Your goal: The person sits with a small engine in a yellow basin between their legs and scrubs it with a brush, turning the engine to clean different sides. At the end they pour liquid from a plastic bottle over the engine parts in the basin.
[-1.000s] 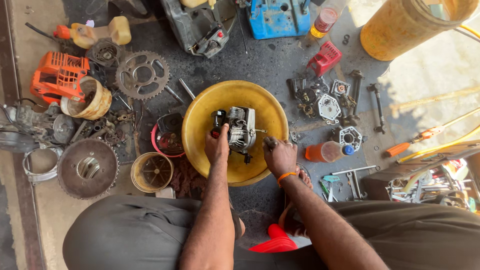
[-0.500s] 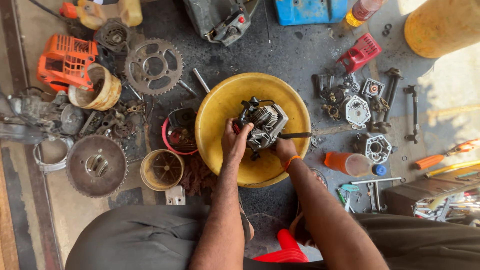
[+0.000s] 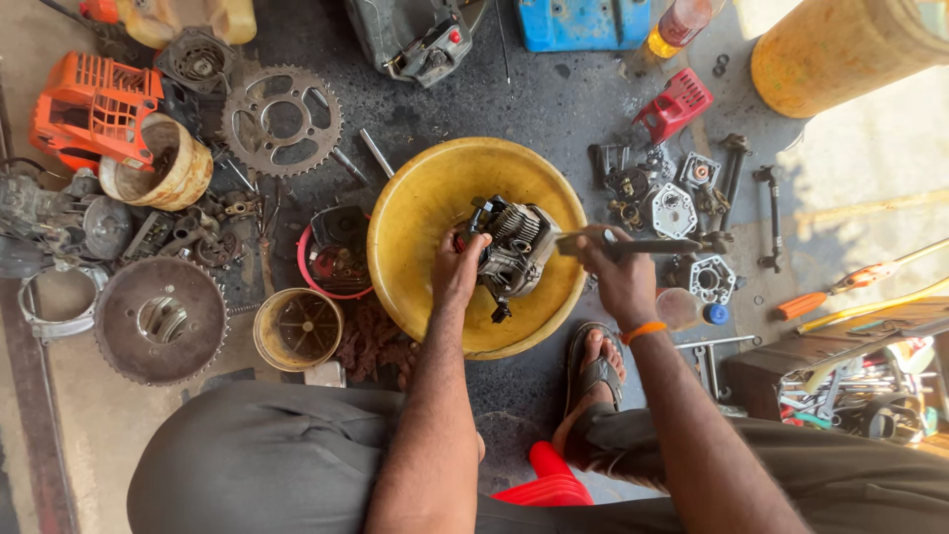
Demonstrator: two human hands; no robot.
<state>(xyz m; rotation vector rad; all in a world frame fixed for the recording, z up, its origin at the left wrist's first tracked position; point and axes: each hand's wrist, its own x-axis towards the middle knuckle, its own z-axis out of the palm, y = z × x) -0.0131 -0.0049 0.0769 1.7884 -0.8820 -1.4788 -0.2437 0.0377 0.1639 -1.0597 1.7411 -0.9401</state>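
Small engine [image 3: 514, 252] sits inside the yellow basin [image 3: 425, 198], right of centre, tilted. Left hand [image 3: 457, 269] clasps the engine's left side, fingers wrapped on it; right hand [image 3: 618, 277] is clenched around a dark tool [image 3: 643, 244] that lies level, one end at the engine, the other reaching right over loose parts [image 3: 682, 213]. Left of the basin: sprocket [image 3: 282, 119] far, rusty disc [image 3: 160, 318] and a small tub [image 3: 297, 328] near.

Basin [image 3: 425, 198]: yellow. Engine block [image 3: 514, 252]: dark grey, black-stained. Wristband [image 3: 645, 330]: orange. Housing [image 3: 89, 104]: orange, grid-patterned. Sprocket [image 3: 282, 119]: grey, toothed. Case [image 3: 583, 22]: blue. Floor [image 3: 554, 109]: black, oil-stained.
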